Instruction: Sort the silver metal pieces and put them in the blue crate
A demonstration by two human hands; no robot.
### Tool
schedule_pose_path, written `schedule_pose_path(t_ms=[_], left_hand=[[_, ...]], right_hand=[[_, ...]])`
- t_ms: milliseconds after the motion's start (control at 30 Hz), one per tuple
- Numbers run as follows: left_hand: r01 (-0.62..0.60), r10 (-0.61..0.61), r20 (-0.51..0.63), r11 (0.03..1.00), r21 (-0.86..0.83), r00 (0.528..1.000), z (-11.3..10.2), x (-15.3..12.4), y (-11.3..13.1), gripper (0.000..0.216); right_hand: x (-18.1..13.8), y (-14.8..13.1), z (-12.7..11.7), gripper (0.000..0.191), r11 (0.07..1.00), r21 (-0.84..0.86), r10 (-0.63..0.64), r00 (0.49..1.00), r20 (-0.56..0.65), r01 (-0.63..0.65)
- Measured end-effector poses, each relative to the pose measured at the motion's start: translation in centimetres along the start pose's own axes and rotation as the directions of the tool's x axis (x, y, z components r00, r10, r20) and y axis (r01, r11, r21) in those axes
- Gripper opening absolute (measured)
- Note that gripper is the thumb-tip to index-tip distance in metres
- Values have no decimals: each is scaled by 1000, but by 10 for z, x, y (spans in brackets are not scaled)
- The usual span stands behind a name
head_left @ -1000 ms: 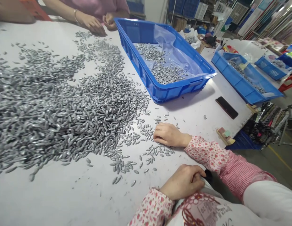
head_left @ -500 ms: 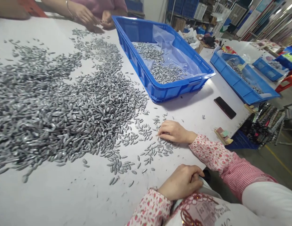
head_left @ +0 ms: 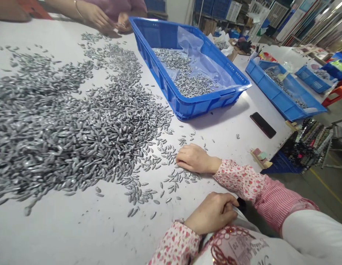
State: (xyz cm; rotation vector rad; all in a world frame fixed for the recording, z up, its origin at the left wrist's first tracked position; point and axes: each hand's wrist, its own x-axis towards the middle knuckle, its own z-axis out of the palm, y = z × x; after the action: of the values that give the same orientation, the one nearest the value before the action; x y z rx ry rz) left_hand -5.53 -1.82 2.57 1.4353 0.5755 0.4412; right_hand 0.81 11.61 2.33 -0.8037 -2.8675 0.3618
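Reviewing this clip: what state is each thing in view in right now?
right hand, open, flat on the table, fingertips among seeds
left hand, curled over white cloth at the table edge
seeds, loose in a broad heap
near crate, holding seeds on a clear liner
far crate, holding seeds
phone, lying flat
co-worker's hands, together beside the seeds

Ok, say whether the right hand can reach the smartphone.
Likely yes: only scattered sunflower seeds and bare tabletop lie between the right hand and the smartphone; the blue crate stands clear.
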Motion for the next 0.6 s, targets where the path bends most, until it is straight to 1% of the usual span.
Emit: schedule_pose_path(t_ms=[133, 233, 333, 400, 500, 600], left_hand=[[-4, 4, -4, 1000, 0, 1000, 0, 0, -1, 24], [3, -3, 0, 1000, -9, 1000, 0, 1, -1, 24], [2, -2, 0, 1000, -8, 1000, 1, 1, -2, 24], [4, -4, -1, 1000, -6, 1000, 1, 1, -1, 24], [4, -4, -2, 1000, -9, 1000, 2, 1, -1, 23], [2, -2, -7, 1000, -9, 1000, 2, 1, -1, 23]], right_hand=[[-3, 12, -9, 17, 993, 116, 24, 998, -58, -17], [-7, 22, -15, 10, 986, 166, -9, 1000, -27, 13], [-9, 25, -16, 9, 987, 152, -49, 998, 36, 43], [-9, 24, -14, 14, 991, 125, -56, 996, 62, 48], [-8, 22, -9, 21, 995, 86, -58, 996, 70, 52], [-8, 20, -7, 23, 998, 52, -50, 998, 49, 47]])
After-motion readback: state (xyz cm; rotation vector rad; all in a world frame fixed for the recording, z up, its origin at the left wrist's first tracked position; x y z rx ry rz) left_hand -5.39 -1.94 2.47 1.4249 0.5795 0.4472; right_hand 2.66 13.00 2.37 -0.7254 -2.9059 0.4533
